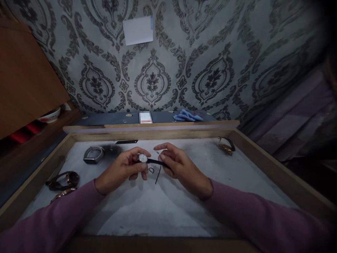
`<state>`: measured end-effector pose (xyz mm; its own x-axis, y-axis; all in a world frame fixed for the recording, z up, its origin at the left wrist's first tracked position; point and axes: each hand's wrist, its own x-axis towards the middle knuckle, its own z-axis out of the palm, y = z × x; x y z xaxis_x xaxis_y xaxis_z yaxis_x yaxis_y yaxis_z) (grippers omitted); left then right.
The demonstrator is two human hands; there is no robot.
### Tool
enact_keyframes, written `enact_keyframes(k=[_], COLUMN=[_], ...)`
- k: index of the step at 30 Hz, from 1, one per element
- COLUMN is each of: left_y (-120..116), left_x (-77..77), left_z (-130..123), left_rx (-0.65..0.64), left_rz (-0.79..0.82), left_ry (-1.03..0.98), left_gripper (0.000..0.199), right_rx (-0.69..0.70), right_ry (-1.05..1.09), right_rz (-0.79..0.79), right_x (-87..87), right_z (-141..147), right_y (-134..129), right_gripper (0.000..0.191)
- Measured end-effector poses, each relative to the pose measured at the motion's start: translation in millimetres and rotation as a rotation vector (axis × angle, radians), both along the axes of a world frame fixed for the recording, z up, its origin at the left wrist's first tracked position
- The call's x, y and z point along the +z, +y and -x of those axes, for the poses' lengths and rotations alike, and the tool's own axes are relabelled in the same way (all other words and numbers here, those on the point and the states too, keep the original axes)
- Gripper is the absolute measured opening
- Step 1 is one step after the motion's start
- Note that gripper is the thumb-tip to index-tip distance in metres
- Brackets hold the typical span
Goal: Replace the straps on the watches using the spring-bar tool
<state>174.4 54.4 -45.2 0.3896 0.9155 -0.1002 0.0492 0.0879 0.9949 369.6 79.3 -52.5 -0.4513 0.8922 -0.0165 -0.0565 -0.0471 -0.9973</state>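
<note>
At mid-frame above the bench [223, 175], the left hand [123, 168], nearly closed, pinched the watch [143, 158] by its edges, seemingly to steady it; the right hand [179, 162], partly curled, gripped its strap [156, 161], probably keeping it straight, and apparently a thin tool [157, 152].

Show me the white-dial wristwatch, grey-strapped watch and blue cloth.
White-dial wristwatch [143, 158]: head view, on its dial.
Grey-strapped watch [91, 160]: head view, on its dark case.
Blue cloth [185, 116]: head view, on its folds.
</note>
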Motion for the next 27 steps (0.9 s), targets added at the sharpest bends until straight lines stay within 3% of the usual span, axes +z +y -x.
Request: enact_keyframes(k=[4,8,16,22,27], left_y=[-3,-5,-1,-2,-3], left_x=[4.7,8.3,1.4,0.5,0.3], left_z=[-1,-1,0,0,-2], left_rx=[-0.035,-0.024,-0.03,-0.055,-0.008], left_rz=[-0.148,-0.271,-0.043,-0.041,-0.048], left_ry=[0.132,0.222,0.159,0.165,0.156], left_gripper=[0.025,0.031,0.043,0.043,0.043], right_rx=[-0.008,0.005,-0.047,-0.117,-0.064], right_ry=[0.039,-0.03,-0.258,-0.386,-0.485], right_rz=[0.067,-0.077,-0.495,-0.753,-0.921], right_x=[-2.2,-6.3,-11.3,-5.8,-7.4], right_z=[-1,-1,-4,-6,-5], right_y=[3,3,0,-5,-9], right_gripper=[0.022,0.02,0.018,0.012,0.019])
